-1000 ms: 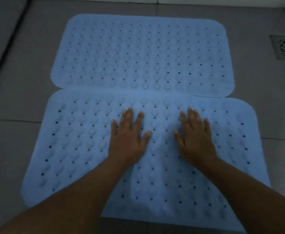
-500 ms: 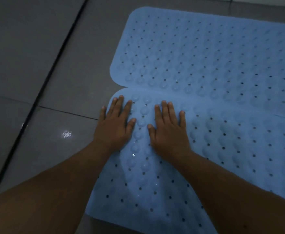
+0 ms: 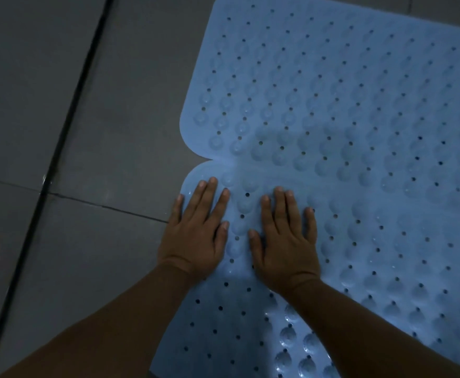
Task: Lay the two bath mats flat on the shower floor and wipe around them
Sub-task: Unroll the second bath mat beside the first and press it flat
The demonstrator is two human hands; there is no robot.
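Two light blue bath mats with holes and suction cups lie side by side on the grey tiled shower floor. The far mat (image 3: 332, 85) fills the upper right. The near mat (image 3: 387, 268) runs from the middle to the bottom right, and its far edge meets or slightly overlaps the far mat. My left hand (image 3: 196, 233) presses flat on the near mat's far left corner, little finger at the mat's edge. My right hand (image 3: 286, 238) presses flat on the same mat just to the right of it. Both hands have straight, spread fingers.
Grey floor tiles (image 3: 100, 132) fill the left half, crossed by a dark grout line (image 3: 59, 143) running from top to bottom left and a thinner joint (image 3: 100, 205) running across. The scene is dim. No cloth is in view.
Both hands slid left along the near mat, from its middle to its far left corner. The view has moved closer to that corner.
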